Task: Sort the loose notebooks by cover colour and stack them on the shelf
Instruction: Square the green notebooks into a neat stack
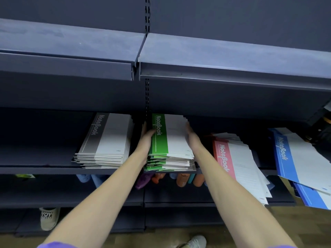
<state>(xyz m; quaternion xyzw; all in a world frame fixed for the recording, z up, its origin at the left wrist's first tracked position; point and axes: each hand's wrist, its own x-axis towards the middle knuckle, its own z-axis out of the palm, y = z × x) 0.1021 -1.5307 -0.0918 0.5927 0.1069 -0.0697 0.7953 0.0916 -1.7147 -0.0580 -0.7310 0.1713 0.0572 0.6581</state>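
The green notebook stack (170,151) sits between both hands' straightened fingers (147,134), pressed against its sides.

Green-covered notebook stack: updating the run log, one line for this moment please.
left hand | right hand | both flank green-covered notebook stack | dark metal shelf

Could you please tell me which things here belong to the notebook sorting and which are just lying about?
Part of the job: grey stack, green stack pressed between left hand and right hand, pink notebooks, blue notebooks, shelf.

Lying about: coloured items on the lower shelf.
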